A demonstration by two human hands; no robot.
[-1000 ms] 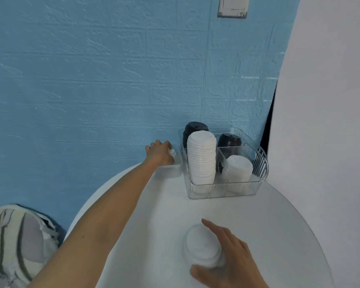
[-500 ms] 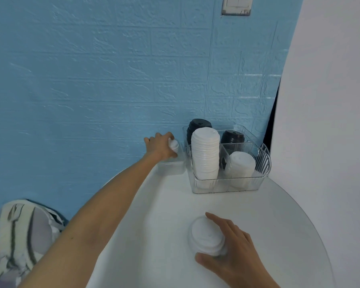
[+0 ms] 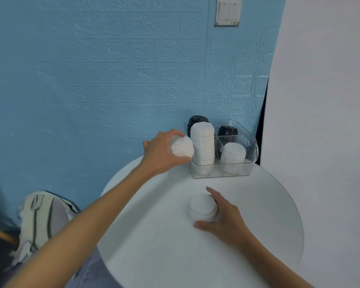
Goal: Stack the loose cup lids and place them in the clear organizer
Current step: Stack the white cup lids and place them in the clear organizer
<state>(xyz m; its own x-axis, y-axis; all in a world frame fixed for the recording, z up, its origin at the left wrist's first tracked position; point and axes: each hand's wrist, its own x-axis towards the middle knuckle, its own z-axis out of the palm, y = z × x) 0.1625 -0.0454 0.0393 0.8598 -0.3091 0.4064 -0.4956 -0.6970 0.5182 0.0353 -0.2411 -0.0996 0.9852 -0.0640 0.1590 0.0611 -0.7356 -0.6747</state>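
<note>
Mostly done, by the look of it: clear organizer [image 3: 222, 169] at far edge of round white tabletop [image 3: 164, 256], already holding tall white lid stack [image 3: 202, 145] in front-left compartment, shorter white lid stack [image 3: 233, 155] front-right, two black lid stacks [image 3: 197, 119] in back compartments. Left hand [image 3: 164, 153] just left of organizer, raised off tabletop, fingers curled round a small batch of white lids [image 3: 182, 146], batch nearly touching the tall stack's side but not yet inside organizer. Right hand [image 3: 224, 219] well in front of organizer, nearer the body, thumb and fingers wrapped loosely round second small lid stack [image 3: 202, 206] resting on tabletop; grip firm or merely steadying — cannot tell. No other loose lids seen on tabletop. Left to do, prob.: join the two batches or drop each onto a white stack in organizer; short front-right stack has more headroom, tall one already well above organizer wall, so adding there risks toppling. Off to left of organizer, below tabletop level: striped cloth bag [image 3: 40, 221]. Behind organizer: blue textured wall w/ light switch [image 3: 227, 11] high above it.
</note>
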